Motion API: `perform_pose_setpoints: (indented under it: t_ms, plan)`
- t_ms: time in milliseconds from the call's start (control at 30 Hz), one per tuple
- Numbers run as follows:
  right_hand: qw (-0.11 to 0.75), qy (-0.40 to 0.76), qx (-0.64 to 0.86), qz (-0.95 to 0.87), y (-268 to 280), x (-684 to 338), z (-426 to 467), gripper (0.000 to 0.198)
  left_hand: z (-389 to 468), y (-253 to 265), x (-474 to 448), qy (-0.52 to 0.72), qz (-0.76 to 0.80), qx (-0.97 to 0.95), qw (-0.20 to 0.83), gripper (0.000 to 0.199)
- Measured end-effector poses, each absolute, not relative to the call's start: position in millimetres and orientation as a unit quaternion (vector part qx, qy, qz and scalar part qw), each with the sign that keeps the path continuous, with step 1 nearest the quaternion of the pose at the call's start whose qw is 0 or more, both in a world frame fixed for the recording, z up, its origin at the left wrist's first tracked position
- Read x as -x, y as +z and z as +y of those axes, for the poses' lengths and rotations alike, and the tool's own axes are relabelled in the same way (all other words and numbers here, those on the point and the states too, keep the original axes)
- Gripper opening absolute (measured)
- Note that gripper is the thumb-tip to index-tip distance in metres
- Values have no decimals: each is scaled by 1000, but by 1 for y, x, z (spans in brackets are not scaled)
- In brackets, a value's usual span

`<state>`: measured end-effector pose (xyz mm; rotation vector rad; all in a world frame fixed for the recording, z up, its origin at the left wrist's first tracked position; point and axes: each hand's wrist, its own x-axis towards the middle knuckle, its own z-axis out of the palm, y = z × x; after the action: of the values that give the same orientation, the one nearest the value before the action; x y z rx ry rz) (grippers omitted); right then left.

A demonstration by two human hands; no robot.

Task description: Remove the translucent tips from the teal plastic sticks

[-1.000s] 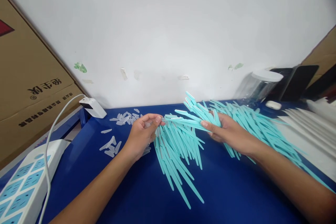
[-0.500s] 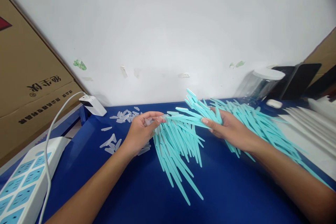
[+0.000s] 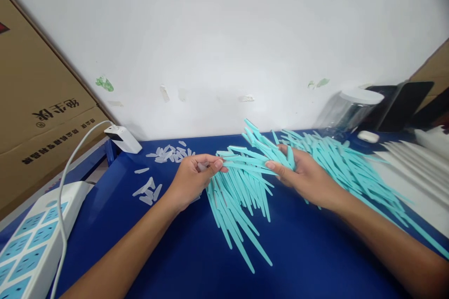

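Observation:
My right hand [image 3: 303, 173] is closed around a fanned bunch of turquoise eyebrow razors [image 3: 268, 149], blade ends pointing left and up. My left hand [image 3: 194, 177] pinches thumb and forefinger at the end of one razor from that bunch; translucent blade caps [image 3: 202, 167] show inside its curled fingers. Just below both hands lies a spread of turquoise razors [image 3: 238, 201], handles toward me. Loose translucent caps [image 3: 170, 154] lie beyond my left hand, and a few more caps [image 3: 149, 192] are to its left. Whether a cap sits on the pinched tip is hidden by the fingers.
A larger razor pile [image 3: 351, 168] lies at right on the blue table [image 3: 280, 261], beside white sheets [image 3: 410, 168] and a clear lidded jar [image 3: 351, 112]. At left are a power strip [image 3: 70, 201], a white plug-in device [image 3: 123, 139] and a cardboard box [image 3: 42, 79].
The razor bunch and my right hand have shifted slightly left and tilted. My left fingertips have moved slightly right and down along the pinched razor's end.

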<state>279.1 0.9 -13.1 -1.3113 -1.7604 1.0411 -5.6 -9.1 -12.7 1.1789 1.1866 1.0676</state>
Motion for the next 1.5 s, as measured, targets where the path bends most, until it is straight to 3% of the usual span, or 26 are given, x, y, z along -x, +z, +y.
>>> perform_pose_setpoints:
  t_ms: [133,400,567,667,833,900,1167,1500]
  plan:
    - [365,431,479,-672,-11,-276,1,44,-8,-17,4,453,475,-492,573,36]
    - [390,466,483,-631,-5,-279,7,54,5,-9,22,500,428,-266,704,20]
    - [391,470,487,-624,-3,-281,8,57,9,3,33,492,420,-236,725,18]
    - [385,473,484,-627,-3,-281,9,56,10,-2,36,467,492,-347,648,24]
    - [377,484,472,-633,-5,-282,9,49,12,-9,44,311,602,-695,241,33]
    - [379,486,465,-635,-6,-282,9,47,12,-9,47,245,588,-752,170,30]
    - [382,491,455,-638,-6,-283,10,48,12,-9,49,150,608,-758,181,46]
    - [373,482,453,-651,-9,-284,11,46,12,-11,48,109,619,-753,192,33]
